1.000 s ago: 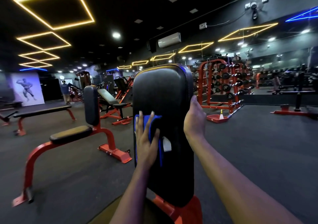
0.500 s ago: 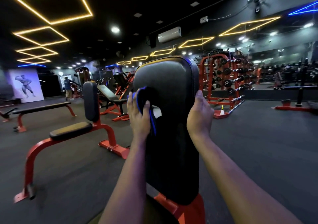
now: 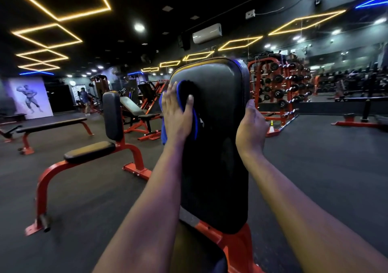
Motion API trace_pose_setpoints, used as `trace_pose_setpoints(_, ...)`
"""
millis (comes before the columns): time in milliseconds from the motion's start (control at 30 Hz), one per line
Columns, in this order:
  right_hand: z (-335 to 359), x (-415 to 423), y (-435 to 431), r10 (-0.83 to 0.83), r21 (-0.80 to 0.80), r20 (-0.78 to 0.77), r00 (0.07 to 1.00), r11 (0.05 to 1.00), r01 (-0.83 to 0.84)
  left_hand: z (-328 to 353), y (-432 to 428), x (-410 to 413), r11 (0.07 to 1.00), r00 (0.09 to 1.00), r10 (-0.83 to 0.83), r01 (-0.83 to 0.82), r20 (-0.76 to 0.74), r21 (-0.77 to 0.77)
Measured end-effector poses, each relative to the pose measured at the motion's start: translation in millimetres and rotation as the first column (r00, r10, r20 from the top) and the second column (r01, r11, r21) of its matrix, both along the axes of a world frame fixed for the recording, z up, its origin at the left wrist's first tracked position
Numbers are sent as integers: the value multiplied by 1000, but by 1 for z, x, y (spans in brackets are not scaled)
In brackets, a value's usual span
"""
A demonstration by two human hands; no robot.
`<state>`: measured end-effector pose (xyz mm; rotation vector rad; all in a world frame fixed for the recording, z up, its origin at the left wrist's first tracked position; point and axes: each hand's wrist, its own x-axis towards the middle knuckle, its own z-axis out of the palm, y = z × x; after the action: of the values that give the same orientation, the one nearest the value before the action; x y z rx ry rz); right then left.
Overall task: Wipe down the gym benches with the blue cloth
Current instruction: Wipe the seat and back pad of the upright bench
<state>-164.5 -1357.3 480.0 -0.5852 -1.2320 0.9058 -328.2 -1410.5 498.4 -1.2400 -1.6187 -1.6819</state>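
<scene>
An upright black backrest pad (image 3: 218, 167) on a red bench frame (image 3: 237, 245) stands right in front of me. My left hand (image 3: 177, 117) presses the blue cloth (image 3: 196, 123) flat against the pad's upper left edge, fingers straight and thumb lying across the cloth. Part of the cloth hangs down beside the pad under my palm. My right hand (image 3: 251, 127) holds the pad's right edge at about the same height, its fingers hidden behind the pad.
Another red seated bench (image 3: 90, 151) with a black backrest stands to the left, with a flat bench (image 3: 52, 124) and an incline bench (image 3: 134, 109) behind it. A dumbbell rack (image 3: 279, 90) and small cone (image 3: 271, 125) are at right. A person (image 3: 85, 99) stands far back.
My left hand has slid the cloth up the pad from its middle to its upper left edge. My right hand stayed on the right edge, shifting slightly up.
</scene>
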Motion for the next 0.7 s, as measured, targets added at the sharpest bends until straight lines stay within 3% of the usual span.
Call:
trace_pose_setpoints(133,-2,-1,-3,-83,7,23,996,997,82,-61,5,7,995,995,-5,-6,101,102)
trace_pose_setpoints(367,-18,0,-17,-154,70,147,977,987,145,-212,-37,20,1000,959,8,1,283,-32)
trace_pose_setpoints(467,-35,1,-20,-172,99,174,970,983,156,-202,-37,16,998,949,17,3,316,-63)
trace_pose_setpoints(633,-57,1,-19,-171,99,164,972,983,156,-102,-10,-1,1000,968,-11,5,251,26)
trace_pose_setpoints(700,-58,-1,-17,-163,84,154,975,985,152,-109,-5,-4,999,974,-21,9,227,52)
